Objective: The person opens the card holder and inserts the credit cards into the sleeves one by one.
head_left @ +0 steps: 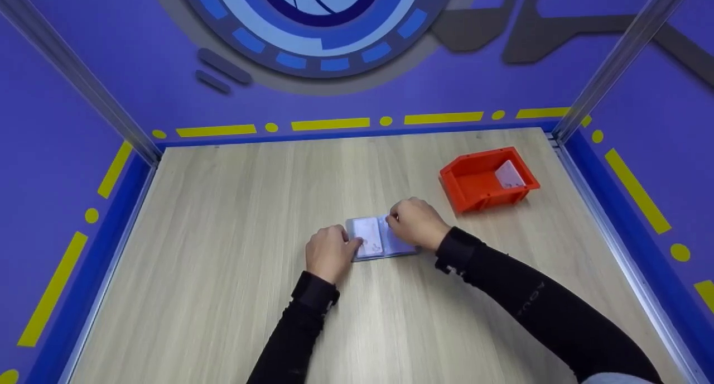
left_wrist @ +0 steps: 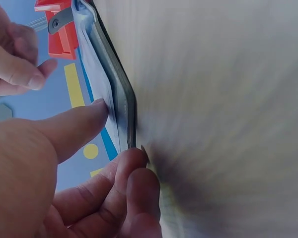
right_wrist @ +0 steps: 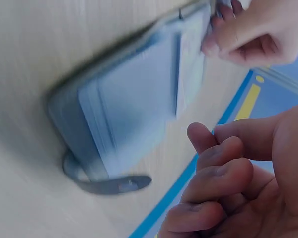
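A small card album with clear sleeves lies open on the table. A pale card with a pinkish print shows in its left page. My left hand pinches the album's left edge, thumb on the page and fingertips under the cover. Over the right page is my right hand, its fingers loosely curled near the page's top. In the right wrist view, that hand shows nothing between its fingers. A strap with a snap button sticks out from the album's right side.
An orange-red open bin stands at the back right of the wooden table, with a pale card leaning inside it. Blue-purple panels with yellow marks and metal posts enclose the table's back and sides.
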Motion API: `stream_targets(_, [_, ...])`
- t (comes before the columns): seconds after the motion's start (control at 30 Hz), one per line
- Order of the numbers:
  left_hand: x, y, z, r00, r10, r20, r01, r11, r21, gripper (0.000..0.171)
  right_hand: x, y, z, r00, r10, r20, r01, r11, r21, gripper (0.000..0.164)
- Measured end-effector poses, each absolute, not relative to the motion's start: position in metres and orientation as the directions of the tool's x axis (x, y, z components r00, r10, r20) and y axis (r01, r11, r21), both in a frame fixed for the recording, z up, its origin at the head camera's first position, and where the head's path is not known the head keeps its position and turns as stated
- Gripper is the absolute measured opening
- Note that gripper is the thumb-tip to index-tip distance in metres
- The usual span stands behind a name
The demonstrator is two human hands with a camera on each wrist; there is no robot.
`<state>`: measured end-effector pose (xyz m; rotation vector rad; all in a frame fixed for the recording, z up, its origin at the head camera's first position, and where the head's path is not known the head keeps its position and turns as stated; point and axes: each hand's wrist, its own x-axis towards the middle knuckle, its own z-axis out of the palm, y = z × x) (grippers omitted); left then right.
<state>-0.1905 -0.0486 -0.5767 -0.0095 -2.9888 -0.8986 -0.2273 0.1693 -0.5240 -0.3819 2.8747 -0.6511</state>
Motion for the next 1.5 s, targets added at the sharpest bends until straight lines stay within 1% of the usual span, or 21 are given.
stream_targets(0.17, [-0.189,-0.049,-0.576,-1.000,-0.003,0.009,0.002,0.831,0.556,0.039,-0.234,0.178,-0.519,-0.959,-0.269,-0.090,-0.201,0.869,-0.451,0.023])
stream_targets(0.33, [-0.189,-0.048,-0.576,-1.000,-0.008,0.001,-0.006,0.826,0.563,0.039,-0.240,0.187,-0.522,-0.968,-0.218,-0.126,-0.140,0.882,-0.450,0.020])
stream_targets(0.5, [-0.189,-0.048,-0.576,-1.000,-0.011,0.008,-0.005,0.827,0.562,0.039,-0.244,0.193,-0.527,-0.961,-0.216,-0.170,-0.124,0.893,-0.432,0.018])
stream_targets(0.57, [-0.189,-0.048,-0.576,-1.000,-0.012,0.009,-0.005,0.827,0.561,0.039,-0.246,0.195,-0.530,-0.955,-0.220,-0.197,-0.119,0.898,-0.423,0.020])
stream_targets(0.7, [-0.189,-0.049,-0.577,-1.000,-0.015,-0.003,-0.014,0.829,0.559,0.038,-0.248,0.196,-0.537,-0.940,-0.214,-0.267,-0.090,0.907,-0.412,0.030])
stream_targets(0.8, [-0.189,-0.049,-0.578,-1.000,-0.014,-0.002,-0.013,0.828,0.560,0.038,-0.249,0.197,-0.542,-0.931,-0.207,-0.301,-0.068,0.908,-0.414,0.034])
stream_targets(1.1, [-0.190,-0.048,-0.576,-1.000,-0.016,0.008,-0.009,0.828,0.561,0.037,-0.252,0.197,-0.542,-0.927,-0.199,-0.319,-0.047,0.903,-0.427,0.035])
stream_targets(1.33, [-0.190,-0.047,-0.577,-1.000,-0.006,-0.004,-0.007,0.837,0.548,0.036,-0.256,0.198,-0.544,-0.927,-0.237,-0.293,-0.099,0.904,-0.416,0.031])
stream_targets(1.5, [-0.190,-0.047,-0.576,-1.000,-0.008,-0.012,-0.013,0.837,0.547,0.036,-0.256,0.197,-0.542,-0.925,-0.239,-0.295,-0.098,0.901,-0.423,0.031])
